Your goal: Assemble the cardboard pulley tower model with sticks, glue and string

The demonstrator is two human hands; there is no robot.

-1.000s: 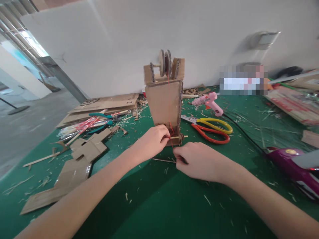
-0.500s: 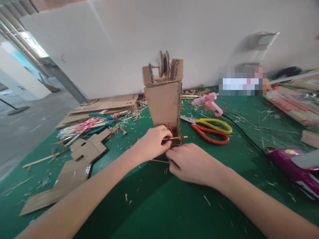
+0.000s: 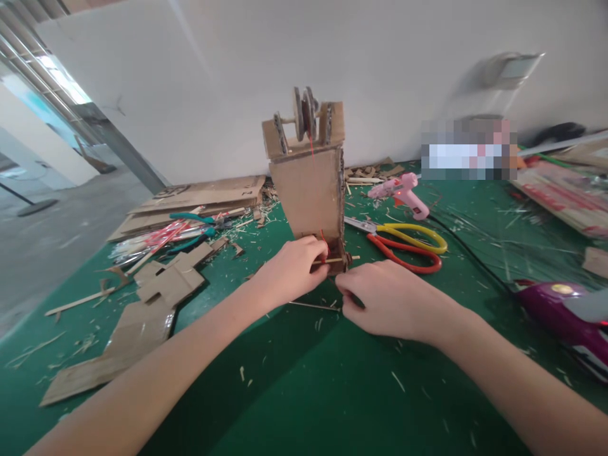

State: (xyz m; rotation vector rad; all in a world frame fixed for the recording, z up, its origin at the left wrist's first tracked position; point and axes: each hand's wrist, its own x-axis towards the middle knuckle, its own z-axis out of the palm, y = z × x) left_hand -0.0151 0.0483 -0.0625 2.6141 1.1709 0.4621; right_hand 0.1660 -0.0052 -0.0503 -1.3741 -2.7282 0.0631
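1. My left hand [image 3: 297, 272] grips the stick [image 3: 336, 260] low on the cardboard tower [image 3: 308, 190], probably to steady the red string [image 3: 323, 237].
2. Right hand [image 3: 387, 296] curled front-right of the tower; tbh can't tell if it's holding anything.

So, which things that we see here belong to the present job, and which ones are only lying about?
Seemingly in the job:
left hand, at the red thread and wooden stick
right hand, near the base of the cardboard tower
cardboard spool on top, thread running down from it

Seemingly just lying about:
scissors
pink glue gun
teal-handled pliers
purple tool
loose cardboard pieces
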